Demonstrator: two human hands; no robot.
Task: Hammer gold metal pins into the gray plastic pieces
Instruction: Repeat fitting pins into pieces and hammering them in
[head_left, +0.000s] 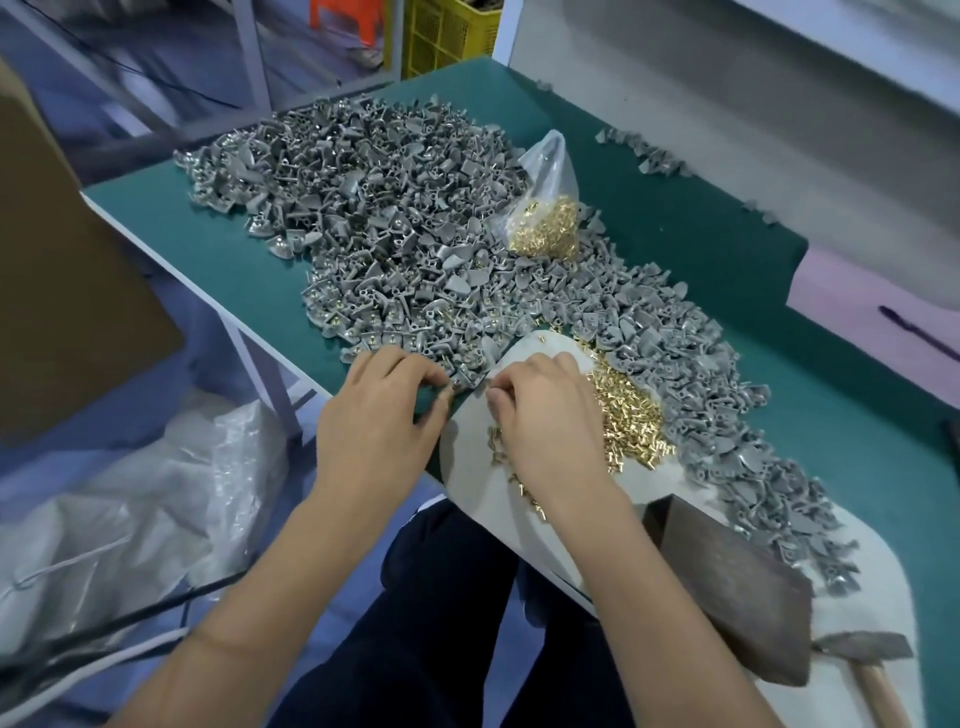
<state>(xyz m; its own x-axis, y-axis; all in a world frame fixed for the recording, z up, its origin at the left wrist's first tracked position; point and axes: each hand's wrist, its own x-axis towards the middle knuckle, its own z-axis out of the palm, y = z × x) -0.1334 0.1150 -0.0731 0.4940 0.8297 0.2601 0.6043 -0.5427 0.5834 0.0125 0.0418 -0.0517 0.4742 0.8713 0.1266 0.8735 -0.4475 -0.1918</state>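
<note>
Person, head view: left hand (379, 410) and right hand (540, 415) bare, no gloves or rings; forearms bare behind each wrist; dark navy trousers (441, 613) below both hands.

Plastic pieces (395, 218) heaped across table (779, 415); bag of pins (545, 208) atop, loose pins (631, 415) nearer, hammer (867, 654) rightmost.

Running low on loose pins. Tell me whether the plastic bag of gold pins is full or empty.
Partly full. The plastic bag lies on the gray plastic pieces; gold pins fill its lower part, and its upper part is slack and clear.

gray plastic pieces (363, 208), gold pins (631, 415), green table (727, 234)
</note>
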